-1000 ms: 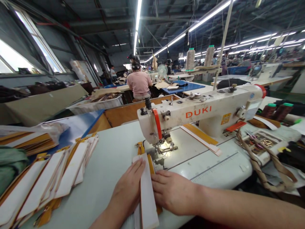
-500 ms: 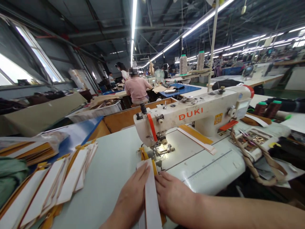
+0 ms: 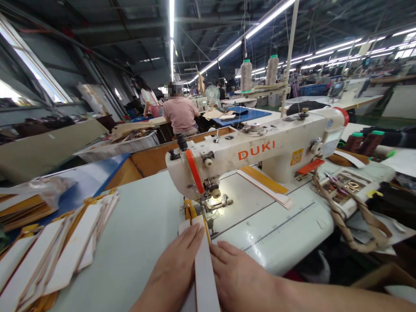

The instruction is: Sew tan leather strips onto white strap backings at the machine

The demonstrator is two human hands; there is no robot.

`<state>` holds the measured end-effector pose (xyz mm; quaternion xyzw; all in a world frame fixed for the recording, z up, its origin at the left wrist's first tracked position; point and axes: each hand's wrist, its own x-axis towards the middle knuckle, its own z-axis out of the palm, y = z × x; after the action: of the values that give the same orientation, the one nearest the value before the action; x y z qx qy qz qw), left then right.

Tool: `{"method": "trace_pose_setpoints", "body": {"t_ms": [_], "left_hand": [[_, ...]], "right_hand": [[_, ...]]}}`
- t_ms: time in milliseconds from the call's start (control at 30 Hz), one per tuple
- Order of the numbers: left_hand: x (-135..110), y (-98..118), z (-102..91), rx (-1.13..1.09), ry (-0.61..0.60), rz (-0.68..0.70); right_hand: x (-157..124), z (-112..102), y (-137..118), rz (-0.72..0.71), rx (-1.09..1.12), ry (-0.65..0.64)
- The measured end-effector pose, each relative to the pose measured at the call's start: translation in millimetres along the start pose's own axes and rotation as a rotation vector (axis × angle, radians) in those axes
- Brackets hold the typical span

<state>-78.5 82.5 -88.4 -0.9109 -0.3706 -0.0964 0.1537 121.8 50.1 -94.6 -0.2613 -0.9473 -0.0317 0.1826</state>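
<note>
A long white strip with a mustard-yellow edge (image 3: 204, 268) lies on the pale table (image 3: 139, 242), pointing at the presser foot (image 3: 217, 202) of a cream DUKI sewing machine (image 3: 256, 154). My left hand (image 3: 173, 273) lies flat with fingers stretched along the strip's left side. My right hand (image 3: 242, 277) rests flat against its right side, fingers pressing the yellow edge. Both hands touch the strip without gripping it.
A fanned pile of similar white and yellow strips (image 3: 55, 255) covers the table's left. Behind the needle lie further strips (image 3: 263, 184). A tray of small parts (image 3: 344, 186) and a braided cord (image 3: 351, 225) sit at right. People (image 3: 180, 115) work at benches behind.
The view has swung slightly, so the machine and strip sit lower-left in the picture. Both hands stay flat beside the strip, which has crept a little toward the needle.
</note>
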Motion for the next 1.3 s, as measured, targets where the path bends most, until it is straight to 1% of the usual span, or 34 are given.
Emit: {"method": "trace_pose_setpoints", "body": {"t_ms": [67,233,367,467,600,800,900,1067,1300], "left_hand": [[1,-1,1.9,0.029,0.009,0.021],[2,-4,5.1,0.086,0.037,0.065],[2,-5,8.4,0.138,0.095,0.103],[-1,-7,15.3,0.146,0.158,0.099],[-5,-10,21.3,0.162,0.142,0.091],[-1,-9,12.6,0.202,0.151,0.142],[1,-9,11.6,0.247,0.150,0.163],[1,-12,18.1,0.255,0.148,0.171],[-8,-19,26.0,0.240,0.140,0.186]], "right_hand": [[0,6,1,0.009,0.009,0.014],[1,17,2,0.020,-0.062,0.118],[2,21,3,0.004,-0.087,0.119],[3,26,5,0.011,-0.098,0.130],[4,33,6,0.008,-0.102,0.145],[3,38,9,-0.021,-0.127,0.194],[3,41,10,-0.021,-0.142,0.198],[2,50,8,-0.019,-0.141,0.207],[4,57,5,0.012,-0.143,0.213]]}}
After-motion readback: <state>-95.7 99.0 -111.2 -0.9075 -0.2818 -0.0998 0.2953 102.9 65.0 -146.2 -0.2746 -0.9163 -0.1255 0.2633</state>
